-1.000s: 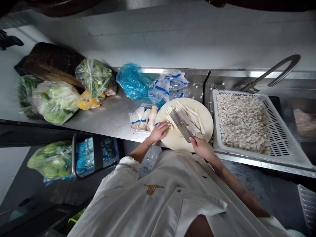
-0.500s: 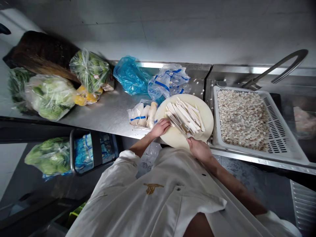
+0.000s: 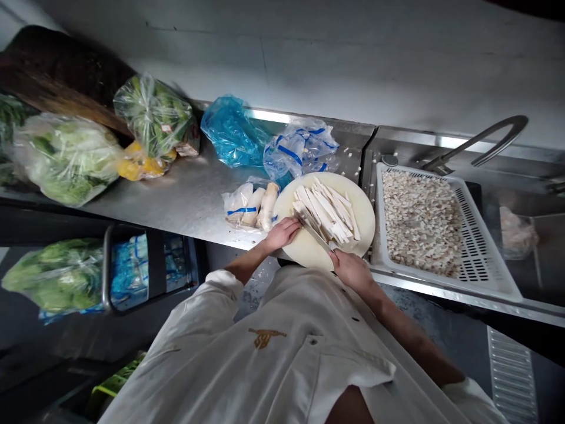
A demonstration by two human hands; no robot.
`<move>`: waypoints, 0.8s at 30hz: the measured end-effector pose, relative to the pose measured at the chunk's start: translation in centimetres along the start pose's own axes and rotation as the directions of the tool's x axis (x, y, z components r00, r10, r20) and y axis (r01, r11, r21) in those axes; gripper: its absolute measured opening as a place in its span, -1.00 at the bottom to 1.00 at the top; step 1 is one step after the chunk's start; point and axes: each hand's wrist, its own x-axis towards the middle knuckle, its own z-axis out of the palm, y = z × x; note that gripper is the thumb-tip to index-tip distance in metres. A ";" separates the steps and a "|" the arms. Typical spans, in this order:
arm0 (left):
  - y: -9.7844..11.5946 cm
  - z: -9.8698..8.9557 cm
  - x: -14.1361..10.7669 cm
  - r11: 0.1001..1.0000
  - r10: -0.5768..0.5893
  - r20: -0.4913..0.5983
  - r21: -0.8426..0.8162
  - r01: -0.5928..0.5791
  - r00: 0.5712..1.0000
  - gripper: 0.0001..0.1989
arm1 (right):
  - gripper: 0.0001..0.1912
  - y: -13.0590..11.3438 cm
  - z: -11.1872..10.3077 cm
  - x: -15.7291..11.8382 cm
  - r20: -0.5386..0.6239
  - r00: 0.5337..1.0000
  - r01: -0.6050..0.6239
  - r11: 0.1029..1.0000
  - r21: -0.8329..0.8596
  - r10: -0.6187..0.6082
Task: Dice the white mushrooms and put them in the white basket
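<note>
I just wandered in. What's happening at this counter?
A person in a white jacket is working at a round board. The right hand grips a knife, its blade at the near-left side of a pile of long pale strips. The left hand is by the blade's far end; whether it holds anything is unclear. Small cut pieces fill much of the white basket to the right.
</note>
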 end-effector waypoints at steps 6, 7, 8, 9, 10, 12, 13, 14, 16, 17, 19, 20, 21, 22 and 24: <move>0.0 -0.1 0.0 1.000 0.002 -0.066 0.004 -0.002 0.998 -0.72 | -0.57 0.6 0.3 1.0 0.035 0.997 0.065 0.989 0.133 -0.070; 0.2 -0.3 0.1 1.000 -0.001 -0.075 -0.009 0.001 0.997 -0.73 | -0.58 0.8 0.1 1.1 0.026 0.995 0.086 0.981 0.173 -0.091; 0.5 -0.5 0.1 1.000 -0.005 -0.087 -0.031 0.003 0.996 -0.74 | -0.58 1.0 -0.1 1.2 -0.002 0.994 0.103 0.970 0.220 -0.105; 0.9 -0.6 0.2 0.998 -0.014 -0.103 -0.062 0.008 0.995 -0.75 | -0.57 1.3 -0.3 1.2 -0.038 0.994 0.111 0.953 0.282 -0.104; 1.6 -0.7 0.3 0.994 -0.037 -0.132 -0.104 0.023 0.991 -0.76 | -0.56 1.7 -0.6 1.1 -0.062 0.994 0.105 0.924 0.368 -0.088; 3.2 -0.7 0.8 0.964 -0.164 -0.261 -0.246 0.099 0.951 -0.76 | -0.50 2.4 -1.1 0.6 -0.016 0.999 0.040 0.784 0.619 -0.038; 4.1 -0.5 1.3 0.919 -0.277 -0.340 -0.366 0.145 0.899 -0.72 | -0.47 2.6 -1.3 0.4 0.057 0.998 -0.016 0.661 0.750 -0.039; 5.0 -0.3 1.9 0.840 -0.406 -0.378 -0.512 0.177 0.832 -0.67 | -0.45 2.9 -1.5 0.2 0.143 0.987 -0.087 0.516 0.852 -0.070; 6.8 0.4 3.7 0.578 -0.621 -0.277 -0.794 0.189 0.733 -0.55 | -0.41 3.3 -1.5 0.3 0.294 0.937 -0.240 0.262 0.935 -0.190; 7.5 0.7 4.7 0.419 -0.685 -0.170 -0.888 0.192 0.708 -0.52 | -0.41 3.4 -1.5 0.4 0.334 0.911 -0.296 0.181 0.938 -0.242; 8.5 1.1 6.6 0.168 -0.746 0.023 -0.960 0.222 0.665 -0.55 | -0.42 4.0 -1.3 1.0 0.353 0.892 -0.343 0.087 0.935 -0.282; 8.8 1.2 7.3 0.101 -0.771 0.072 -0.967 0.234 0.633 -0.60 | -0.43 4.6 -1.3 1.2 0.342 0.899 -0.339 0.057 0.939 -0.273; 9.0 1.2 7.9 0.070 -0.795 0.091 -0.968 0.239 0.600 -0.66 | -0.43 5.2 -1.3 1.5 0.320 0.913 -0.322 0.035 0.946 -0.253; 9.1 1.0 8.3 0.069 -0.810 0.087 -0.968 0.242 0.580 -0.71 | -0.44 6.1 -1.3 1.6 0.293 0.928 -0.297 0.019 0.955 -0.230; 9.4 0.4 8.7 0.121 -0.804 0.048 -0.963 0.243 0.592 -0.70 | -0.43 8.1 -1.7 1.8 0.262 0.943 -0.264 0.020 0.964 -0.206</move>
